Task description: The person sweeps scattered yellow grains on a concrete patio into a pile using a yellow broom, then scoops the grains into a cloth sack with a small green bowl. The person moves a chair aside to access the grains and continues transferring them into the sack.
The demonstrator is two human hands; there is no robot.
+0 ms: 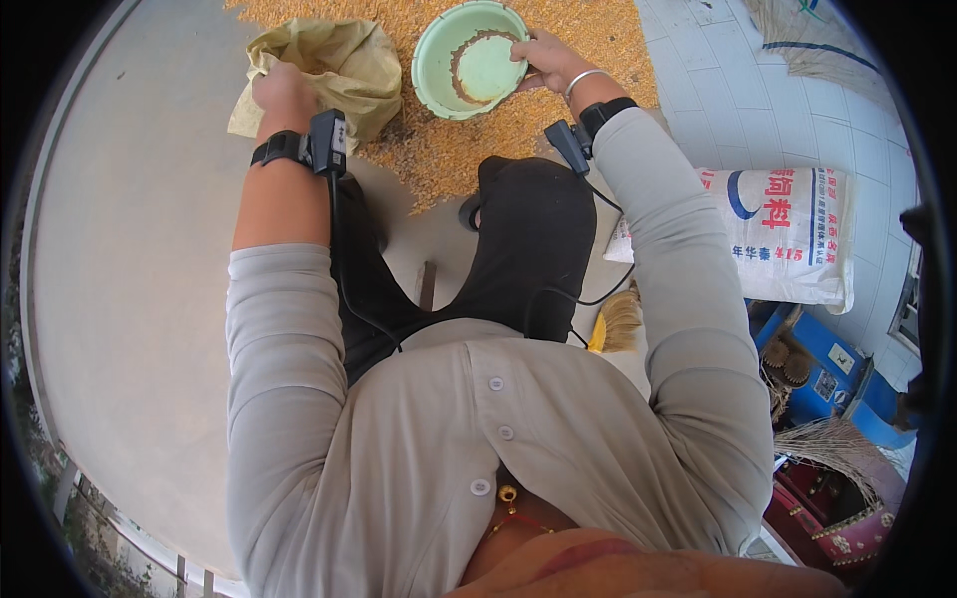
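Observation:
My left hand (pixel 282 93) grips the rim of a yellowish woven sack (pixel 359 71), whose mouth gapes to the right; some grains show inside, but its depth is hidden. In my right hand (pixel 549 63) is a pale green plastic basin (pixel 437 71), held by its right edge with the thumb over the rim. The basin is tilted so that its inside faces me, and a brown stain rings its bottom. Beneath and around both lies a broad spread of loose corn kernels (pixel 598 60) on the floor.
A white woven feed sack (pixel 792 232) bearing print lies at the right by the tiled wall (pixel 718 90). Behind it are a blue machine with gears (pixel 811 359) and a red patterned container (pixel 852 538). A broom (pixel 617 321) rests near my right leg. Smooth floor (pixel 142 261) extends left.

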